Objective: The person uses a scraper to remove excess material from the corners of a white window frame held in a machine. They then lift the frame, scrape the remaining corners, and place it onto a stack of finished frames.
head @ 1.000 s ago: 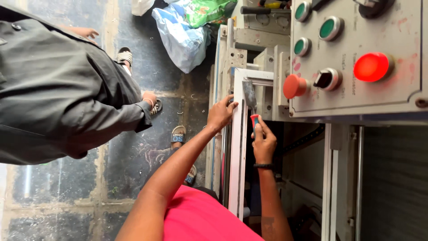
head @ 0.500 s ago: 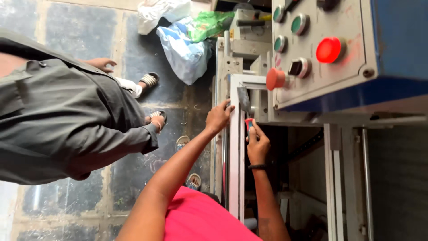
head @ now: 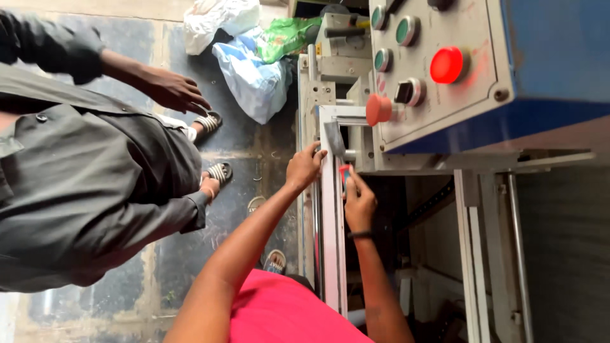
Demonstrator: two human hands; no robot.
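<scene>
Gripping white frame edge – left hand; right hand just beside, pinching small red tool – grey-shirted bystander left.

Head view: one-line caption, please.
Left hand steadies a white frame bar at a machine; right hand pinches a small red tool.
</scene>
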